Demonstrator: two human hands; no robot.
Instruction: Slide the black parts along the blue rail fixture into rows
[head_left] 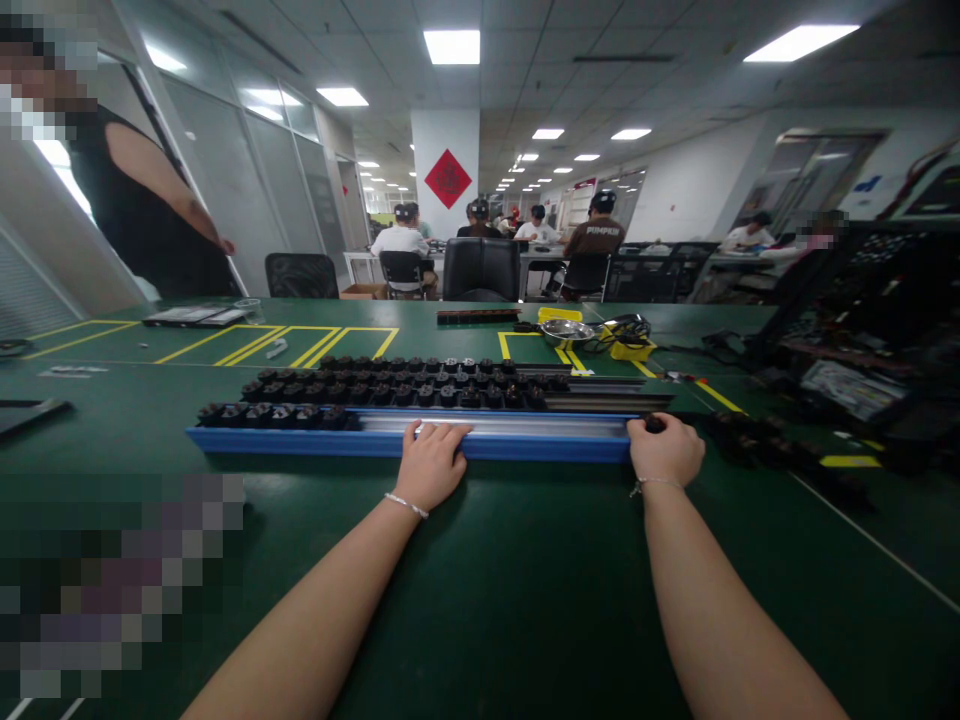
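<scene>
A long blue rail with a silver channel lies across the green table in front of me. Several black round parts sit in its left part. My left hand rests on the rail's middle, fingers curled over its near edge and into the channel. My right hand is closed at the rail's right end, pinching a small black part. Behind the rail lie two more dark rails filled with rows of black parts.
A metal bowl and yellow objects sit further back, with yellow tape lines on the green table. Dark equipment and loose black parts lie at right. A person in black stands at far left; several seated people work beyond.
</scene>
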